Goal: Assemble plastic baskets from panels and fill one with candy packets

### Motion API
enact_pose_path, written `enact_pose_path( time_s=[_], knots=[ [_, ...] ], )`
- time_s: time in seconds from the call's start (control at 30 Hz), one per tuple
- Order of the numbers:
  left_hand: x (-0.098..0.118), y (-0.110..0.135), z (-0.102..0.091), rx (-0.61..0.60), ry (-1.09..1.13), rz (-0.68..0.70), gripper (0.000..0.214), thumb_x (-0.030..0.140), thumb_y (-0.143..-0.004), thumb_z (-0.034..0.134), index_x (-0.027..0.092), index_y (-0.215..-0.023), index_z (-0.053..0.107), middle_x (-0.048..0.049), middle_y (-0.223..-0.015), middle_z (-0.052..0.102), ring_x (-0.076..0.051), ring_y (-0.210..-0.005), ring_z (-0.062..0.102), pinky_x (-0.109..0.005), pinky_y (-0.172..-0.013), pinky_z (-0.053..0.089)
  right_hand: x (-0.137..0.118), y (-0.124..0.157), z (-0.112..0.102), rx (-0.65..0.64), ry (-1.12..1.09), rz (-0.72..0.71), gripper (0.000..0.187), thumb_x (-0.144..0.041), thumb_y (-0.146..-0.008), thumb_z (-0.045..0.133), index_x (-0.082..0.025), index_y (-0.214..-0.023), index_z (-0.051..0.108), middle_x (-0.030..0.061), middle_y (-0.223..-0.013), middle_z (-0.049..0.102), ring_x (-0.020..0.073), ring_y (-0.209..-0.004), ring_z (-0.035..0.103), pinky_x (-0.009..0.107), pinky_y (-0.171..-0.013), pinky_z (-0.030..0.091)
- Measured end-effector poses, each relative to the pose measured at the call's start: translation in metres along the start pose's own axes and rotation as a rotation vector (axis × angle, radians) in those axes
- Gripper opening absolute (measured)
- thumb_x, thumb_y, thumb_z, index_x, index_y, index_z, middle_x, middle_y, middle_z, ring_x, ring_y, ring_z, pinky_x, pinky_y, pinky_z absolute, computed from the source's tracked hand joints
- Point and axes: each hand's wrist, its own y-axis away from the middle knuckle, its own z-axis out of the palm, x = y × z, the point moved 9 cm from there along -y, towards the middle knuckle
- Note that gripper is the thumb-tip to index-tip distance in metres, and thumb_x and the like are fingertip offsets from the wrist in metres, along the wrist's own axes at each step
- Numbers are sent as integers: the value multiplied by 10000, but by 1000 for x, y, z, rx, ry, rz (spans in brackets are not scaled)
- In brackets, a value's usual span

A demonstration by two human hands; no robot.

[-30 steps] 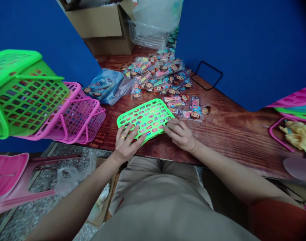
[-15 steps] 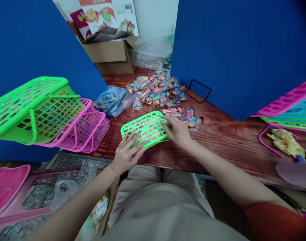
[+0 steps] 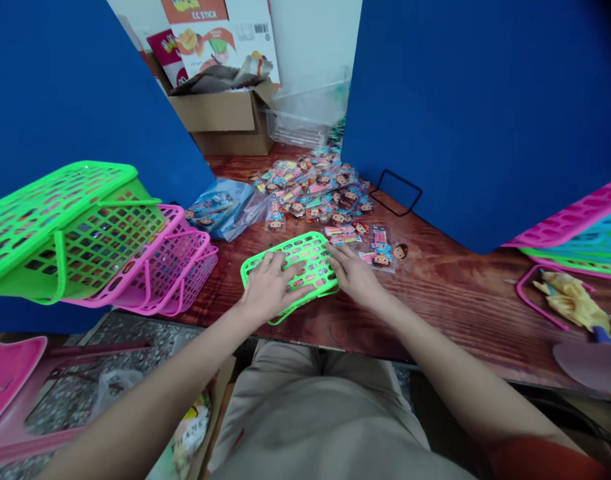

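A bright green plastic lattice panel (image 3: 310, 257) lies on the wooden table (image 3: 435, 307), with small colourful pieces showing through its holes. My left hand (image 3: 270, 288) presses palm-down on its left half, fingers spread. My right hand (image 3: 353, 277) grips its right edge, fingers curled over the rim. Just beyond the panel, a heap of clear packets with cartoon-head charms (image 3: 310, 193) spreads across the table. The panel's underside and whatever lies beneath my palms are hidden.
Stacked green baskets (image 3: 70, 233) and pink baskets (image 3: 173, 263) stand at the left table edge. A blue plastic bag (image 3: 220, 207) lies by the heap. Pink and teal baskets (image 3: 575, 230) and a yellow cloth (image 3: 570, 300) sit at right. Blue panels (image 3: 425, 113) flank a cardboard box (image 3: 225, 120).
My left hand has slid from the panel's lower left onto its middle, bringing my hands closer together. The view has tilted upward, showing more of the box and the wall behind.
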Motion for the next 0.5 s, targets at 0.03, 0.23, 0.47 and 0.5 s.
enact_pose_path(
  time_s=[0.03, 0.23, 0.47, 0.5],
  knots=[
    [-1, -1, 3, -16, 21, -7, 489, 615, -847, 549, 253, -1154, 667, -132, -1154, 610, -310, -1124, 563, -504, -954, 477, 4, -1, -1, 6, -60, 22, 413, -317, -978, 380, -157, -1303, 580, 139, -1209, 628, 256, -1100, 598, 407, -922, 493],
    [1, -3, 24, -200, 199, 36, 591, 555, -914, 477, 204, -1389, 451, -130, -1508, 388, -324, -1434, 274, -586, -1144, 263, 47, -33, 8, 27, -493, 280, 374, -469, -791, 636, -140, -969, 653, 49, -781, 674, 168, -670, 599, 287, -613, 470],
    [0, -3, 27, -214, 180, 37, 551, 544, -920, 472, 230, -1373, 488, -134, -1514, 379, -358, -1439, 259, -617, -1137, 249, 53, -72, 38, -128, -618, 396, 365, -533, -700, 629, -179, -702, 542, -33, -608, 503, 103, -558, 422, 237, -524, 328],
    [0, -3, 26, -209, 182, 43, 546, 541, -921, 473, 232, -1371, 489, -134, -1511, 385, -354, -1437, 266, -615, -1139, 250, 53, -72, 40, -156, -662, 415, 382, -546, -680, 644, -182, -698, 531, -40, -602, 492, 96, -545, 405, 234, -513, 318]
  ],
)
